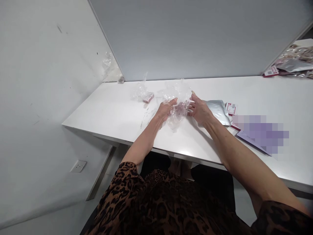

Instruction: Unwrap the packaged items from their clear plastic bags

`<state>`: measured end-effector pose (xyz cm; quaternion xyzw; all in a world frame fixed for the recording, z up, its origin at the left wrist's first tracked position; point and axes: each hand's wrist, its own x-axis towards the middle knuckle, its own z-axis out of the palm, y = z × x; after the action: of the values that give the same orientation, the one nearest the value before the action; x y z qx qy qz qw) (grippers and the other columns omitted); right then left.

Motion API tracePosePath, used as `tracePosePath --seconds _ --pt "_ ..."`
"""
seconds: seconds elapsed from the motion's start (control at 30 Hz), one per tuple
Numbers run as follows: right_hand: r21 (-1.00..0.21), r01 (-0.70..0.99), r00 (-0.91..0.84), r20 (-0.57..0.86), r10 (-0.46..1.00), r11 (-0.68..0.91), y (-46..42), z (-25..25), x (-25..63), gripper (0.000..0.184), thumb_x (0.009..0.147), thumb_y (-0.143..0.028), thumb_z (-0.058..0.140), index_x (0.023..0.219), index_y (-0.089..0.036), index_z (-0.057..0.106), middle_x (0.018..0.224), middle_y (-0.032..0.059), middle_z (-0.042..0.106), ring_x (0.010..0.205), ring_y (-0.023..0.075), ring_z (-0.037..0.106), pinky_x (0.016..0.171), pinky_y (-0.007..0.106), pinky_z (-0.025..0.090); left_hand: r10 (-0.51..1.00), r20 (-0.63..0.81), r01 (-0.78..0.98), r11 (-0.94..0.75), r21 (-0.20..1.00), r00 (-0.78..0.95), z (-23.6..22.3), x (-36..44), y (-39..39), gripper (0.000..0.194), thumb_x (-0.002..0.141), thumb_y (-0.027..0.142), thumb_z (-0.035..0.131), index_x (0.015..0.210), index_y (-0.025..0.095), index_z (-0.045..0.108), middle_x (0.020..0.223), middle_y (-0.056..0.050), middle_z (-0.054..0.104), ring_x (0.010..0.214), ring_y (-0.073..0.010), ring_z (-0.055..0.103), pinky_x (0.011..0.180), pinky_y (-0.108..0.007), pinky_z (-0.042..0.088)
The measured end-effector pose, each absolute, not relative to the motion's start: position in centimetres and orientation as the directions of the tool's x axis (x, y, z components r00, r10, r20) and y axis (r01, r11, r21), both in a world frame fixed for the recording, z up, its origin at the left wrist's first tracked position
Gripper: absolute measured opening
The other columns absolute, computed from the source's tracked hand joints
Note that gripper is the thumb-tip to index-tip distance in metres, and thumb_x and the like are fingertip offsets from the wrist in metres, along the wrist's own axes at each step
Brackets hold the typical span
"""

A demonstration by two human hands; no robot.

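The clear plastic wrap (pixel 175 120) looks crinkly and shiny, with something pinkish showing through. It is over your white worktop (pixel 117 112), between your left hand (pixel 165 110) and right hand (pixel 198 107). Both touch it (I can't tell if either grip is closed). The shiny silver pouch (pixel 218 111) hides its insides.

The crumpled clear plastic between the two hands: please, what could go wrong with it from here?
The crumpled clear plastic looks thin and loose, so it might slip from the grip of the left hand or right hand, or cling to the fingers.
The silver pouch lies close by the right wrist; a wide movement could push it.
On the other side, the small reddish block could be knocked by the left hand.
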<state>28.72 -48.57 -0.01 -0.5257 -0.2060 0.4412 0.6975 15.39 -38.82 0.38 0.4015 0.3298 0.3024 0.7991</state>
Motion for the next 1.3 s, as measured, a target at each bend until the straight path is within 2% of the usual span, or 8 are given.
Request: tracePosePath --seconds 0.17,0.3,0.47,0.6,0.7,0.87,1.1,1.3 --pt "-0.928 -0.371 0.497 -0.203 0.844 -0.005 -49.3 0.6 27.7 0.084 0.063 -0.032 0.096 0.13 -0.03 0.047 0.111 0.0046 0.071 0.097 0.0241 0.072 0.063 0.031 0.061 0.766 -0.203 -0.272 0.443 0.854 0.61 0.5 14.9 -37.9 0.024 0.069 0.016 0.091 0.087 0.013 0.075 0.084 -0.006 0.078 0.087 -0.0211 0.077 0.093 -0.038 0.058" --pt "-0.93 -0.367 0.536 -0.214 0.817 -0.004 -49.2 0.4 28.2 0.083 0.07 -0.026 0.087 0.14 -0.028 0.042 0.118 0.0091 0.071 0.102 0.0245 0.072 0.065 0.03 0.062 0.748 -0.252 -0.285 0.508 0.813 0.614 0.8 14.6 -37.0 0.018 0.072 0.001 0.074 0.086 0.011 0.077 0.083 -0.006 0.079 0.086 -0.0175 0.077 0.099 -0.035 0.057" --pt "-0.915 -0.396 0.578 -0.181 0.796 0.079 -49.1 0.5 28.1 0.061 0.073 -0.026 0.08 0.125 -0.03 0.05 0.124 0.007 0.066 0.101 0.02 0.069 0.065 0.026 0.062 0.745 -0.239 -0.346 0.537 0.77 0.623 1.8 14.3 -37.5 0.025 0.077 0.002 0.073 0.099 0.013 0.077 0.091 -0.007 0.081 0.099 -0.0212 0.079 0.11 -0.039 0.055" --pt "-0.909 -0.413 0.537 -0.19 0.822 0.06 -49.1 0.3 28.0 0.063 0.068 -0.027 0.088 0.119 -0.029 0.052 0.109 0.0039 0.069 0.088 0.0175 0.066 0.055 0.022 0.055 0.699 -0.245 -0.354 0.593 0.723 0.671 2.7 14.0 -38.4 0.035 0.086 0.034 0.082 0.117 0.02 0.073 0.116 -0.011 0.08 0.125 -0.0301 0.073 0.115 -0.048 0.053" --pt "-0.879 -0.463 0.582 -0.208 0.787 0.11 -48.7 0.0 28.9 0.055 0.064 -0.016 0.087 0.108 -0.026 0.055 0.093 0.0018 0.068 0.078 0.0146 0.064 0.05 0.018 0.051 0.722 -0.268 -0.355 0.584 0.73 0.638 3.2 13.7 -38.4 0.029 0.094 0.047 0.074 0.106 0.02 0.07 0.119 -0.011 0.079 0.129 -0.031 0.07 0.114 -0.05 0.053" --pt "-0.852 -0.487 0.667 -0.22 0.712 0.192 -48.1 -0.4 30.5 0.04 0.065 -0.011 0.078 0.095 -0.025 0.056 0.083 -0.0016 0.065 0.065 0.0113 0.059 0.045 0.018 0.048 0.79 -0.234 -0.423 0.524 0.739 0.567 3.5 13.3 -37.8 0.032 0.105 0.042 0.057 0.086 0.018 0.063 0.112 -0.011 0.079 0.121 -0.0262 0.074 0.099 -0.041 0.06" --pt "-0.92 -0.384 0.638 -0.204 0.742 0.077 -48.2 -1.2 29.9 0.047 0.065 -0.019 0.083 0.102 -0.025 0.054 0.095 0.0024 0.067 0.08 0.0154 0.066 0.057 0.022 0.053 0.812 -0.131 -0.467 0.45 0.761 0.569 4.5 12.8 -38.1 0.04 0.107 0.049 0.054 0.089 0.016 0.066 0.13 -0.011 0.074 0.126 -0.0284 0.071 0.093 -0.044 0.062" --pt "-0.967 0.075 0.712 0.222 0.667 0.243 -49.3 -0.1 28.1 0.036 0.085 -0.055 0.077 0.105 -0.028 0.065 0.117 0.0036 0.065 0.109 0.0191 0.06 0.079 0.028 0.054 0.778 -0.107 -0.467 0.474 0.747 0.619 3.9 13.2 -38.4 0.028 0.097 0.045 0.072 0.096 0.017 0.072 0.12 -0.011 0.076 0.124 -0.0272 0.072 0.099 -0.041 0.062"
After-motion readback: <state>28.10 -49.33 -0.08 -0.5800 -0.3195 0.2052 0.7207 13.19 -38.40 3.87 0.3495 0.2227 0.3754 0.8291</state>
